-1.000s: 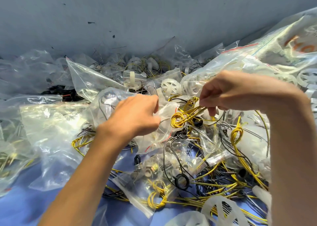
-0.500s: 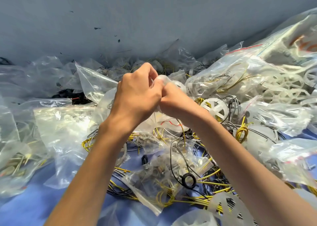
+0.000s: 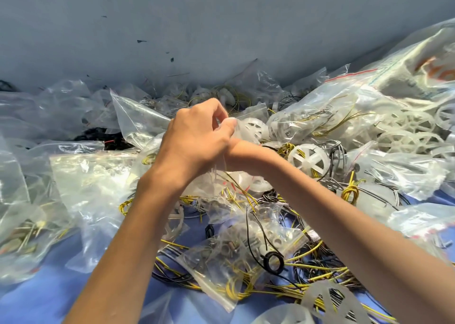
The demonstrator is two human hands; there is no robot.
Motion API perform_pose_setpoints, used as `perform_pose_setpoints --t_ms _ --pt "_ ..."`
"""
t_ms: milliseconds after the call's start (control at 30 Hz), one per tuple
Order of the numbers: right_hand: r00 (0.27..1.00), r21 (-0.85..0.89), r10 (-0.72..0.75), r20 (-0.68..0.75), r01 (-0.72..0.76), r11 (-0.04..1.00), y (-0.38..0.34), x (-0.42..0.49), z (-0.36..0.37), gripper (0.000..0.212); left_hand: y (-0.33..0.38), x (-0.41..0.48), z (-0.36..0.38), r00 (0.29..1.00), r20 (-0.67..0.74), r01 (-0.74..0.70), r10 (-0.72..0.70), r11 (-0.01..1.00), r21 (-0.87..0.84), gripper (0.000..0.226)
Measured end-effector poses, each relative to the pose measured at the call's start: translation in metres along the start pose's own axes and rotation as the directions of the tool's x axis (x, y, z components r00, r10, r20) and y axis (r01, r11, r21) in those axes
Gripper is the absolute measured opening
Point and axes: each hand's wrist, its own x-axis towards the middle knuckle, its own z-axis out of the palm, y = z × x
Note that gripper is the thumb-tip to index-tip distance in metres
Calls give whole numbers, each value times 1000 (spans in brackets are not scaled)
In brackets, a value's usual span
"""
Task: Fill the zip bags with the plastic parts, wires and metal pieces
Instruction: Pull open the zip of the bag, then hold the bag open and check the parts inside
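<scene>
A small clear zip bag point(image 3: 236, 183) hangs in mid-air over a cluttered tabletop point(image 3: 37, 299). Its mouth is up at the fingertips and its body trails down below both wrists. A yellow wire and a pale plastic piece show through its side.

The left hand point(image 3: 197, 139) is the nearer one. Its fingers are curled and its thumb pinches the bag's top edge. The right hand point(image 3: 243, 151) sits just behind and beneath it, touching it, with its fingers hidden, so its grip cannot be told. Both forearms rise from below and cross toward the middle.

The mouth appears to run sideways between the two hands, so any sealing would likely travel along that line.

A white plastic wheel point(image 3: 307, 158) lies just right of the right wrist. A filled bag point(image 3: 221, 262) and a black wire coil point(image 3: 273, 262) lie under the forearms, among loose yellow wires point(image 3: 349, 190).
</scene>
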Motion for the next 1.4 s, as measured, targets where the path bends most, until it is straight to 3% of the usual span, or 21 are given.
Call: perform_pose_setpoints --t_ms 33,133,233,333,400,533,700,867,1000,1100,1200,1267,1400 --pt "998 -176 14 64 -3 984 0 -1 -6 40 -2 0 -1 1000 3 8 -8 1000 -2 24" --pt "994 -413 -51 101 89 906 -2 -7 -12 49 -5 1 -3 1000 7 21 -21 1000 -4 24" --pt "997 -640 -38 69 73 765 1 -18 -13 19 -5 1 -3 1000 5 24 -24 1000 -9 25" --pt "999 -739 41 -22 -44 673 4 -26 -8 10 -4 0 -2 1000 17 17 -17 1000 -5 26" --pt "995 -731 -15 -103 -65 679 5 -26 -3 6 -1 -1 1 999 33 6 -6 1000 9 26" --pt "932 -582 -222 -286 15 813 6 -19 -1 24 3 -1 0 999 44 14 -14 1000 2 24" --pt "949 -414 -225 -222 117 903 9 -11 7 28 5 -2 -5 995 103 -8 8 1000 5 23" --pt "999 -501 37 11 -27 865 24 -6 7 31 5 -3 -2 991 132 -34 30 999 28 22" --pt "996 -594 70 -62 -93 799 22 -8 10 30 4 -3 -3 993 113 -34 31 999 23 23" --pt "980 -680 -13 -199 -128 722 20 -14 14 28 3 -2 -6 995 99 -28 27 1000 6 24" --pt "912 -516 -271 -309 79 853 14 -15 8 25 2 -1 -9 994 107 -18 19 1000 -8 23" --pt "854 -417 -404 -328 253 873 10 -13 2 23 3 -1 -11 992 129 0 7 999 -53 23" --pt "889 -335 -382 -250 291 896 12 -11 6 23 5 -1 -14 985 168 -9 26 995 -102 20"
